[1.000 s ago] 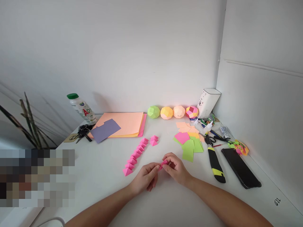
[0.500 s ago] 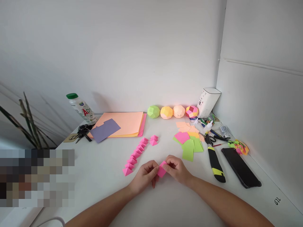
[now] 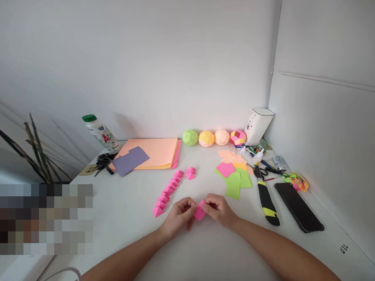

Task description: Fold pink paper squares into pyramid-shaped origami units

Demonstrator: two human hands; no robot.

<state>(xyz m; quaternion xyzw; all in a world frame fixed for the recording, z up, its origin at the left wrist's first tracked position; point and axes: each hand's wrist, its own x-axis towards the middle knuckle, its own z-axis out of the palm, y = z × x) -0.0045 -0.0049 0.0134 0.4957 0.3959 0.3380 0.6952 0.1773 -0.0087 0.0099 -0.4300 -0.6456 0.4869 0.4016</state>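
Both hands meet over the white desk (image 3: 125, 218), pinching one small pink folded paper piece (image 3: 199, 212). My left hand (image 3: 178, 216) grips its left side with curled fingers. My right hand (image 3: 219, 210) pinches its upper right corner. Just left of the hands, a row of several pink folded paper units (image 3: 168, 191) runs diagonally, with two more pink units (image 3: 190, 173) at its far end. A loose pile of pink, green and peach paper squares (image 3: 234, 171) lies beyond my right hand.
Four paper balls (image 3: 213, 137) line the back wall beside a white box (image 3: 259, 125). A utility knife (image 3: 268, 203), black phone (image 3: 299, 207), scissors and glue lie at right. Peach sheets with a purple card (image 3: 146, 156), a bottle (image 3: 99, 132) and keys sit at back left.
The pink piece has been turned from edge-on to flatter, showing a wider face, and both hands have shifted slightly toward me. Everything else on the desk stays put.
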